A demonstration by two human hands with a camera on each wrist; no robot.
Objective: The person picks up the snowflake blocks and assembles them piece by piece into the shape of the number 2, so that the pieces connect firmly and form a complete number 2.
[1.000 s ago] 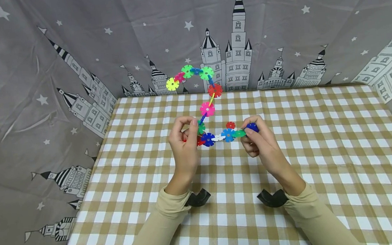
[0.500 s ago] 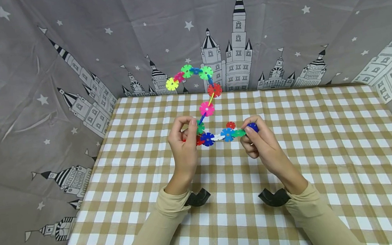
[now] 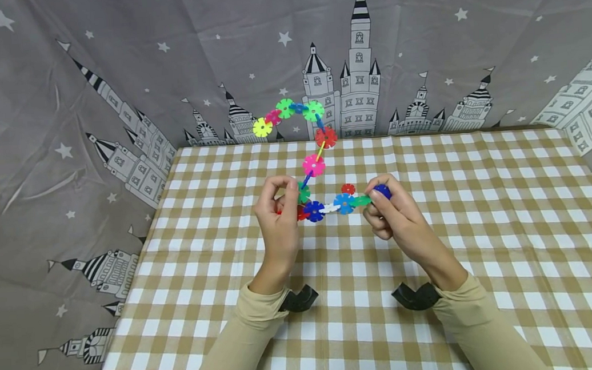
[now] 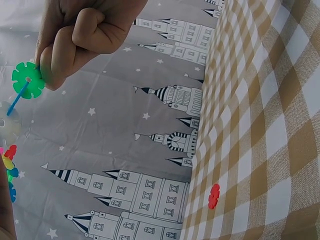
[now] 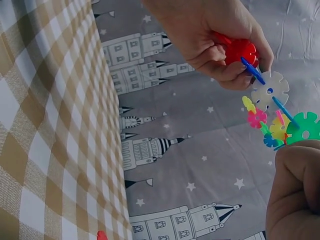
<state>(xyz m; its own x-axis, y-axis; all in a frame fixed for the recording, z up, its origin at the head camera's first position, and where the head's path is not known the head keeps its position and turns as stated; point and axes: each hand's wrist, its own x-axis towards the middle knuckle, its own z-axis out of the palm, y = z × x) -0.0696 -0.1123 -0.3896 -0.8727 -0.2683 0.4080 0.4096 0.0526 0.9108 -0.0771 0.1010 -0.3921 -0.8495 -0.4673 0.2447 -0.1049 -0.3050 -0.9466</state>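
A chain of notched plastic snowflake discs in many colours is stretched between both hands above the table. My left hand [image 3: 277, 218] grips it at a red disc [image 5: 241, 51], partly covered by the fingers. From there a curved arm climbs past a pink disc [image 3: 313, 165] to a yellow disc [image 3: 263, 127] at its tip. A lower stretch runs right through a dark blue disc [image 3: 314, 211], a white one [image 3: 330, 208] and a light blue one [image 3: 344, 203] to a green disc [image 4: 28, 80]. There my right hand [image 3: 398, 212] pinches the end, with another blue disc [image 3: 383, 191] between thumb and fingers.
A loose red disc [image 3: 348, 189] lies on the checked tablecloth [image 3: 219, 259], behind the lower stretch of chain. Grey cloth [image 3: 235, 51] printed with castles and stars hangs behind and beside the table. Black curved pieces [image 3: 299, 298] sit at both wrists.
Both hands keep their holds. The right wrist has shifted very slightly right, and the blue disc in its fingers has turned a little. The upper arm of the chain sways slightly.
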